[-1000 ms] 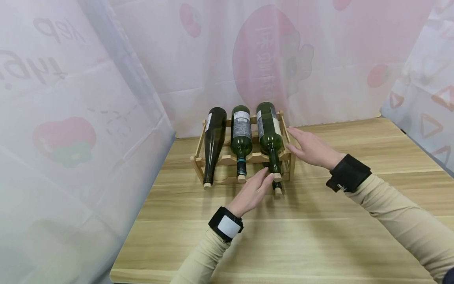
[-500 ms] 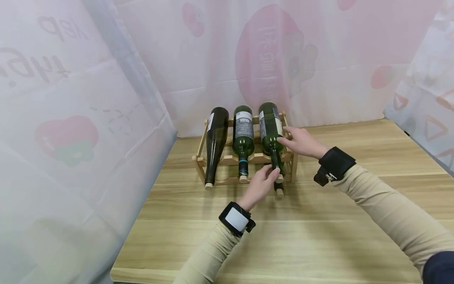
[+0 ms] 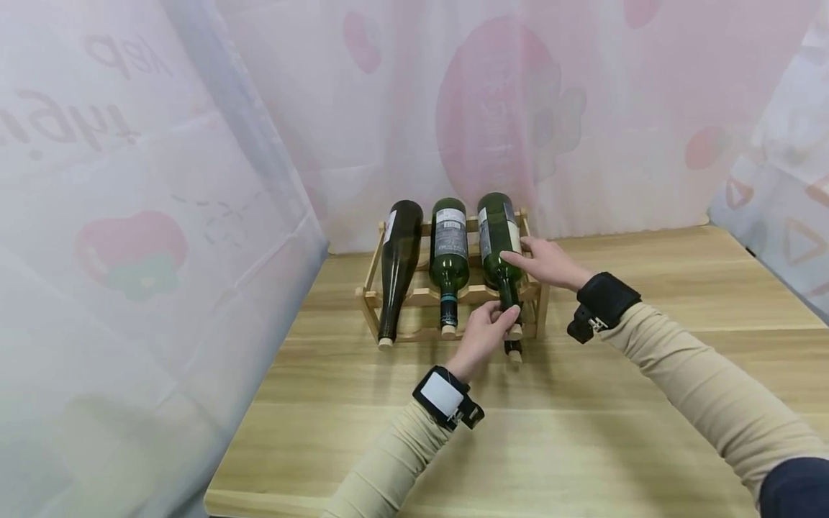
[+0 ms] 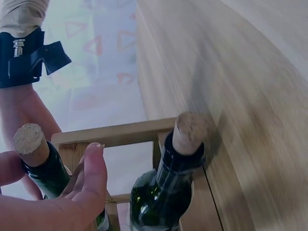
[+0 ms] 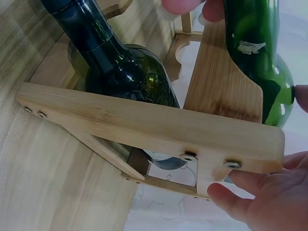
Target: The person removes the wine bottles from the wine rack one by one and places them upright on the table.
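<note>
A wooden wine rack (image 3: pixel 422 296) holds three corked bottles on top. My left hand (image 3: pixel 482 335) grips the neck of the rightmost green wine bottle (image 3: pixel 494 229), just behind its cork (image 4: pixel 32 139). Farther back, my right hand (image 3: pixel 549 265) holds the same bottle's body; in the right wrist view its fingers (image 5: pixel 281 192) extend below the rack's side rail (image 5: pixel 144 125). Beneath it, a dark green bottle (image 4: pixel 161 197) lies on the lower tier, its cork (image 3: pixel 514 357) pointing outward.
To the left on the top tier lie a labelled green bottle (image 3: pixel 450 244) and a slim dark bottle (image 3: pixel 400 252). The rack stands on a wooden table (image 3: pixel 583 388) near a printed curtain (image 3: pixel 388 129), with another curtain (image 3: pixel 129 288) along the left.
My right hand has moved left from the rack's side onto the bottle's body. My left hand has risen to the bottle's neck and closed round it. The bottles stay in their places.
</note>
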Tool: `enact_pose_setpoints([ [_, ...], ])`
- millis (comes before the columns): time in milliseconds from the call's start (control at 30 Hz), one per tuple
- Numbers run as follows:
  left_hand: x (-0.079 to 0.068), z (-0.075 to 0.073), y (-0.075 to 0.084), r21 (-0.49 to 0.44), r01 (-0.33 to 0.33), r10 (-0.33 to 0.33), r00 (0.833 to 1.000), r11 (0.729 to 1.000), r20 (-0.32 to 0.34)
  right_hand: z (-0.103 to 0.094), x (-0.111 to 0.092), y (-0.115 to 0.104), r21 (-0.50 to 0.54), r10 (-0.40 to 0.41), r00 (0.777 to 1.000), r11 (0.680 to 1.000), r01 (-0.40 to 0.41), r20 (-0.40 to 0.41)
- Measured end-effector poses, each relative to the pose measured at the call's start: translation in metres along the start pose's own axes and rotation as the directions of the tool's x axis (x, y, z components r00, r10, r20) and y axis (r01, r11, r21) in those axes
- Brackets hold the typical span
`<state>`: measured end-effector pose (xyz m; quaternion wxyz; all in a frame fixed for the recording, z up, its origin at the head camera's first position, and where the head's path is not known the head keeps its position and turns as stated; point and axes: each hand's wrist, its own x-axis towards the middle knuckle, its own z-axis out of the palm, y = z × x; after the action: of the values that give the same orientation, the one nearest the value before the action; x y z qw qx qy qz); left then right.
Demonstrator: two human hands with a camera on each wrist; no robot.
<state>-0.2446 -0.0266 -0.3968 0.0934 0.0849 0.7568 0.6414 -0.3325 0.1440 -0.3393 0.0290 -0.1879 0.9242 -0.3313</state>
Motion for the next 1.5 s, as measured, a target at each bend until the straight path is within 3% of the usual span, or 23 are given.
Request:
enact_pose_setpoints([
  [133,0.001,0.002,-0.001,-0.085,0.042,-0.043,0.999,0.995,-0.003,0.002,0.000,0.002,0.000,0.015,1.000,1.000,-0.015,0.003],
  [467,0.002,0.005,0.004,-0.245,0.050,-0.044,0.999,0.968,0.032,0.000,-0.001,0.002,0.017,0.006,1.000,1.000,-0.006,-0.002],
  [800,0.004,0.008,0.004,-0.250,0.037,-0.035,0.999,0.968,0.013,-0.003,-0.007,-0.001,0.049,-0.019,1.000,0.999,0.019,-0.002],
  [1033,0.004,0.011,0.003,-0.315,0.013,-0.009,1.000,0.949,0.014,-0.004,-0.007,0.002,0.109,-0.053,0.999,0.993,0.051,0.009],
  [1500,0.001,0.014,0.002,-0.317,-0.009,0.012,1.000,0.948,0.009,-0.002,-0.010,0.006,0.100,-0.047,0.999,0.994,0.047,0.002],
])
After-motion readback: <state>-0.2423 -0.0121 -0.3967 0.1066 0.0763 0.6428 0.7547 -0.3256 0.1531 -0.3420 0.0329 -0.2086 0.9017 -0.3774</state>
